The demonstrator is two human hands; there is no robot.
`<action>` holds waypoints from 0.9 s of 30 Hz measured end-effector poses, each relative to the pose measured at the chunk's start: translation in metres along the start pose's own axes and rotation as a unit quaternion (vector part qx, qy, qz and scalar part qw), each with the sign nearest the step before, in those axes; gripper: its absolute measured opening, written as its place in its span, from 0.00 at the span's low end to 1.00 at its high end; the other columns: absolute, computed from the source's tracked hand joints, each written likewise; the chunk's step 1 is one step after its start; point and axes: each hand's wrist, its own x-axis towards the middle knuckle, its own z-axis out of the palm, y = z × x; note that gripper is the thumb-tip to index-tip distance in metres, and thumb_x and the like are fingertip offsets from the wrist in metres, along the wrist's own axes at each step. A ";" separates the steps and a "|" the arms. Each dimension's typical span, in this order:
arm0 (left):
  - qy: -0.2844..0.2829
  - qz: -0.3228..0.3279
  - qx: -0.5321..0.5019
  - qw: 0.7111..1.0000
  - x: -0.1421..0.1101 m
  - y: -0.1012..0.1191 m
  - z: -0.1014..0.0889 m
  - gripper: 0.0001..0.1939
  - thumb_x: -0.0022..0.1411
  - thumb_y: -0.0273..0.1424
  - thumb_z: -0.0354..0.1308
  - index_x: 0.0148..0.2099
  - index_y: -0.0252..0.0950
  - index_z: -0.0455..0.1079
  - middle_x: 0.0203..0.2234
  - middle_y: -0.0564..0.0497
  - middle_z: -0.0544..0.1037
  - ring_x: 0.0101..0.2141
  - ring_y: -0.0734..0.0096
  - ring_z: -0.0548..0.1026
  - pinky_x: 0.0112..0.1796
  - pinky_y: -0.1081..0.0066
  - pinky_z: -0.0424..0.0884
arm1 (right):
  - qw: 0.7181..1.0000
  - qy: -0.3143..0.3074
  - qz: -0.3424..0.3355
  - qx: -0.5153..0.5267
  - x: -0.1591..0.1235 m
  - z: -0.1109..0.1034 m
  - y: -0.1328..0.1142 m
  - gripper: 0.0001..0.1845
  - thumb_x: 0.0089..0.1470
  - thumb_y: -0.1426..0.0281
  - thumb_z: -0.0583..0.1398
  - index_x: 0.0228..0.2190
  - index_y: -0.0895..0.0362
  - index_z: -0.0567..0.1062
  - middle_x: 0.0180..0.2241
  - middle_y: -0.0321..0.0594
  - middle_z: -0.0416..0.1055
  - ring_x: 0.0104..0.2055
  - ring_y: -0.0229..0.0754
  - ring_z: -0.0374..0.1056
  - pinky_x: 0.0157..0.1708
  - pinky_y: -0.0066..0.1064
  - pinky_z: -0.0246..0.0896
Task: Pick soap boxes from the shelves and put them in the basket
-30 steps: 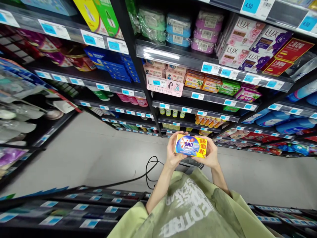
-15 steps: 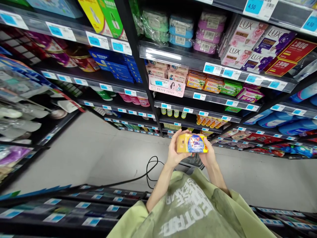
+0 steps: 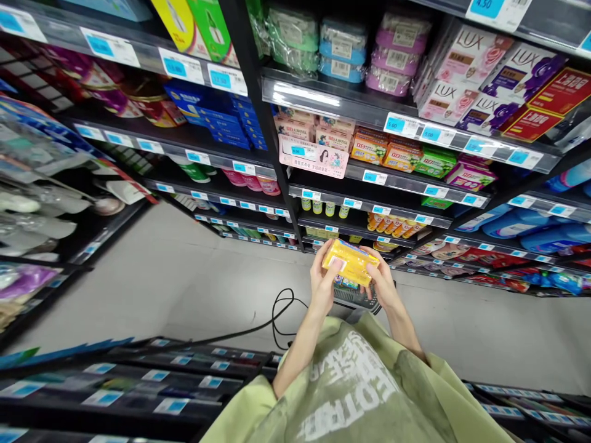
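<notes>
A yellow OMO soap pack [image 3: 351,261] is held in front of me with both hands, its plain yellow side turned up. My left hand [image 3: 323,280] grips its left end, thumb on top. My right hand [image 3: 381,283] grips its right end, fingers curled under it. Beneath the hands a dark shopping basket [image 3: 357,296] stands on the floor, partly hidden by them.
Store shelves [image 3: 369,114] full of LUX soap boxes [image 3: 462,74], soaps and bottles rise ahead and to the right. A black cable [image 3: 277,314] loops on the grey floor [image 3: 184,283]. More shelving runs along the left [image 3: 55,203] and below me.
The pack has been rotated away from me in both hands: its printed OMO face, seen a second ago, has tipped out of sight and a plain yellow side shows.
</notes>
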 end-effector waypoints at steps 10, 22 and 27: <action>-0.062 0.066 0.159 0.983 0.010 0.015 -0.001 0.35 0.66 0.48 0.69 0.70 0.43 0.68 0.63 0.39 0.78 0.62 0.49 0.78 0.62 0.53 0.73 | 0.988 -0.142 0.041 -0.053 0.002 -0.011 -0.007 0.28 0.37 0.67 0.81 0.42 0.55 0.83 0.38 0.36 0.84 0.39 0.45 0.80 0.38 0.33 0.80; -0.150 0.043 0.194 0.968 -0.004 0.001 0.004 0.38 0.64 0.48 0.72 0.70 0.41 0.69 0.71 0.36 0.70 0.66 0.46 0.74 0.62 0.53 0.76 | 0.966 0.192 -0.047 0.169 -0.001 0.036 0.033 0.32 0.46 0.59 0.77 0.52 0.54 0.80 0.48 0.43 0.85 0.48 0.48 0.81 0.55 0.43 0.77; -0.062 -0.022 0.100 0.993 -0.007 -0.012 0.016 0.39 0.62 0.50 0.73 0.69 0.39 0.73 0.68 0.38 0.75 0.64 0.46 0.77 0.61 0.55 0.77 | 0.948 0.229 -0.086 0.205 0.001 0.049 0.028 0.33 0.51 0.58 0.74 0.56 0.54 0.78 0.53 0.45 0.84 0.52 0.48 0.81 0.61 0.45 0.73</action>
